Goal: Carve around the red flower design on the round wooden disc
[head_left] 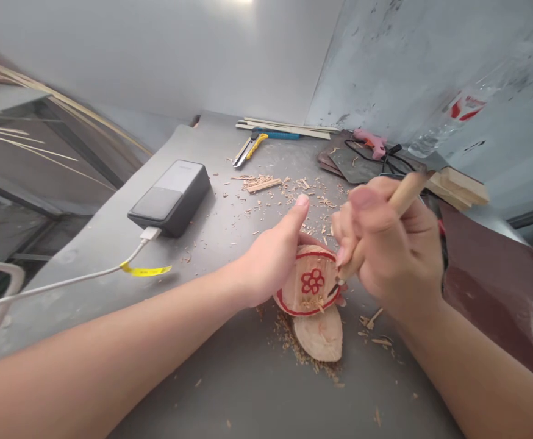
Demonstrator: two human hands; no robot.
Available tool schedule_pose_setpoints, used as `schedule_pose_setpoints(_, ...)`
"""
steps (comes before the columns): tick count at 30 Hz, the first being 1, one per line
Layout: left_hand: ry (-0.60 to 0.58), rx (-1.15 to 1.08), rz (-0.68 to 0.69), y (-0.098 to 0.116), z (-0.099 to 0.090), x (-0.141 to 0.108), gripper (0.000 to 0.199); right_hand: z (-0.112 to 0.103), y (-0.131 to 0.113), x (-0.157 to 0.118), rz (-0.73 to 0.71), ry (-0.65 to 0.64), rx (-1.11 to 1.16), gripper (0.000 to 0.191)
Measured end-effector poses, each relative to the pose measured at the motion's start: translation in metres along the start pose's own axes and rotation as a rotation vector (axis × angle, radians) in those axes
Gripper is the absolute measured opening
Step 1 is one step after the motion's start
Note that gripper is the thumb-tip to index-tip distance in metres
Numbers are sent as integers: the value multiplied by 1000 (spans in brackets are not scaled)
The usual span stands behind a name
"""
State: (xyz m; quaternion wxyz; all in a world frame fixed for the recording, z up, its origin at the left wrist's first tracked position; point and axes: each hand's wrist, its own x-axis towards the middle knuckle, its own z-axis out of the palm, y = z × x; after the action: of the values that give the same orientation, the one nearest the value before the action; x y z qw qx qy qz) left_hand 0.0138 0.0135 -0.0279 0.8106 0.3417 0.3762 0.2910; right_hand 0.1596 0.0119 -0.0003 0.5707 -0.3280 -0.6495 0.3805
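Note:
A round piece of light wood (pixel 294 281), marked with a red ring and a red flower, is gripped at its left side by my left hand (pixel 273 259). The thumb of that hand points up and away, while its other fingers go behind the wood. My right hand (pixel 392 244) is wrapped round the wooden handle of a carving chisel (pixel 355 259). The dark tip of the chisel meets the right part of the wood's face, inside the ring. Shavings lie on the lower face. Under the round piece, a second pale wood piece (pixel 321 335) rests on the table.
Wood shavings (pixel 289 186) litter the grey table (pixel 230 378). A power bank (pixel 170 198) with a white cable stands left. Behind are a yellow utility knife (pixel 250 148) and thin wooden strips (pixel 289 127). A pink glue gun (pixel 371 143), plastic bottle (pixel 449 122) and wood blocks (pixel 458 186) lie right.

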Motion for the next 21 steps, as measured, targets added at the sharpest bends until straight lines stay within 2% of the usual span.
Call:
schedule_pose_setpoints(2, 46, -23, -39, 1, 2, -2, 79, -1, -1, 3, -28, 95, 10, 34)
schedule_pose_setpoints(4, 24, -51, -75, 3, 4, -3, 82, -1, -3, 4, -38, 132, -21, 37)
schedule_pose_setpoints(11, -22, -25, -58, 3, 5, -4, 85, 4, -4, -5, -40, 101, -99, 39)
schedule_pose_setpoints(16, 32, -14, -42, 3, 5, -4, 80, 8, 0, -7, -100, 118, -132, 36)
schedule_pose_setpoints(19, 53, -36, -59, 1, 4, -3, 81, 10, 4, -6, -52, 135, -163, 36)
schedule_pose_setpoints(21, 68, -36, -45, -1, 3, -1, 82, 11, 6, -4, 14, 93, -205, 36)
